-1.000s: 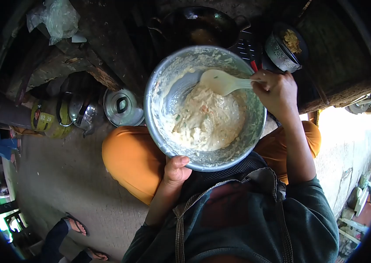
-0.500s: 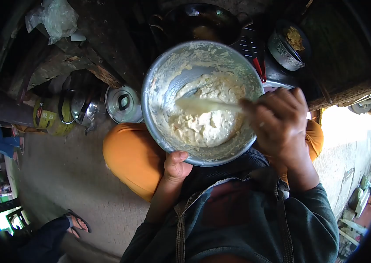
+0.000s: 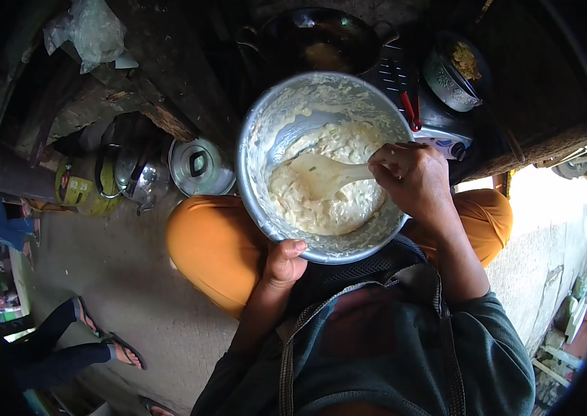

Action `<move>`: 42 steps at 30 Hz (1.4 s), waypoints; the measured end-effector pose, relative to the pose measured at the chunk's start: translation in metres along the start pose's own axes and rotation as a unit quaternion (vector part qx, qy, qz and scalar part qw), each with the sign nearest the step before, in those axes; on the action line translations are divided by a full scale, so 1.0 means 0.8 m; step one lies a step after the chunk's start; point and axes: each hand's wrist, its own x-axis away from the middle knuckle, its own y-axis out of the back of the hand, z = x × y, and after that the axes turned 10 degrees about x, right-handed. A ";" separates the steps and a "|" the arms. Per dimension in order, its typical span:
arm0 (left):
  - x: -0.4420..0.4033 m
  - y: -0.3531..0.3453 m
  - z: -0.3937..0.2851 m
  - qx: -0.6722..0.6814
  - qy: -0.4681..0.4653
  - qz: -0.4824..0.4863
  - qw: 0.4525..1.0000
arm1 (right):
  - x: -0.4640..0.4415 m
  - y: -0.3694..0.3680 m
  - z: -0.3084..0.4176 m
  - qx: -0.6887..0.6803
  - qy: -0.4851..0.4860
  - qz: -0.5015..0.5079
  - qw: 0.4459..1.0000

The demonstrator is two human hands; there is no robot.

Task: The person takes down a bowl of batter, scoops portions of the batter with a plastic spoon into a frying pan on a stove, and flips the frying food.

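A large metal bowl (image 3: 252,187) rests tilted over my lap. Thick pale batter (image 3: 338,211) with small green bits fills its bottom and smears the inner wall. My left hand (image 3: 284,263) grips the bowl's near-left rim, thumb on top, other fingers hidden beneath. In my right hand (image 3: 415,177) is the handle of a pale, broad-bladed rice paddle (image 3: 321,173), closed in my fingers over the bowl's right side. The paddle's blade lies in the batter, partly coated with it.
Beyond the bowl sits a dark wok (image 3: 318,41) on a stove. A pot (image 3: 449,83) with golden fried bits stands far right, near red-handled tongs (image 3: 411,114). Left are a pot lid (image 3: 200,170) and a green gas cylinder (image 3: 79,187). Another person's sandaled foot (image 3: 127,353) is lower left.
The paddle, blurred by motion before, now shows clearly in the batter. My right hand has moved slightly left and turned. The bowl has shifted a little right; more of another person's legs shows.
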 end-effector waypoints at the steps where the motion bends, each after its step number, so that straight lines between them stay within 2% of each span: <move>1: 0.000 0.000 0.000 -0.005 -0.004 0.003 1.000 | 0.000 -0.002 0.000 -0.017 -0.008 0.003 1.000; 2: -0.001 0.001 0.000 -0.010 -0.007 0.007 1.000 | 0.000 0.000 0.000 -0.017 -0.010 -0.009 1.000; 4: 0.000 -0.002 -0.003 0.001 0.005 -0.004 1.000 | -0.003 0.013 0.003 0.075 0.051 -0.068 0.994; 8: 0.001 -0.001 -0.004 0.012 0.026 -0.006 1.000 | -0.004 0.025 0.014 0.173 0.064 -0.066 0.981; 10: 0.001 0.002 -0.002 0.012 0.029 -0.007 0.999 | -0.003 0.020 0.014 0.176 0.069 -0.057 0.980; 14: 0.000 0.001 -0.002 -0.010 0.020 -0.011 1.000 | 0.001 -0.002 0.009 0.101 0.057 -0.001 0.993; 16: 0.000 0.002 0.000 -0.011 0.017 -0.016 1.000 | 0.005 -0.010 0.006 -0.022 -0.019 0.045 0.999; 20: -0.003 -0.009 0.000 -0.009 0.011 -0.010 1.000 | 0.013 -0.018 0.003 -0.041 -0.065 0.091 0.993; 25: -0.002 -0.015 0.007 -0.022 -0.012 -0.008 1.000 | 0.024 -0.023 -0.004 -0.143 -0.140 0.131 0.971; 28: -0.001 -0.017 0.004 -0.025 -0.008 -0.011 1.000 | 0.022 -0.031 -0.012 -0.190 -0.148 0.152 0.959; 42: 0.001 0.000 -0.008 -0.026 0.042 -0.003 0.999 | 0.009 -0.042 -0.002 -0.156 -0.174 0.082 0.969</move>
